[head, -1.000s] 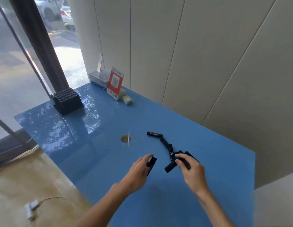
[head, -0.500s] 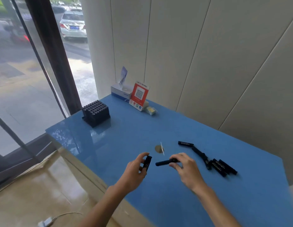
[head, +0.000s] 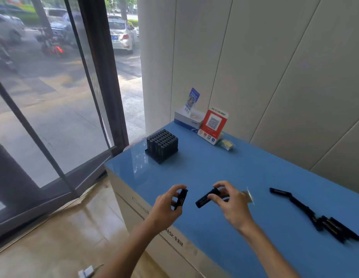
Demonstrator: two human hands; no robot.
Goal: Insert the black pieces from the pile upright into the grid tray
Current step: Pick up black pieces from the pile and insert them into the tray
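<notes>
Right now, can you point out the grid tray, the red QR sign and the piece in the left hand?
grid tray [head: 162,145]: head view, front side wall.
red QR sign [head: 213,123]: head view, middle of its face.
piece in the left hand [head: 181,199]: head view, mid-body.

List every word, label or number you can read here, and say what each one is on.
White box: blue lettering, too blurred to read.
Red sign: a QR code, small print unreadable.
Blue card: a QR code, text unreadable.
Black pieces in the left hand and right hand: pale print, blurred.
Counter front: characters, illegible.
Car plate: unreadable.
</notes>
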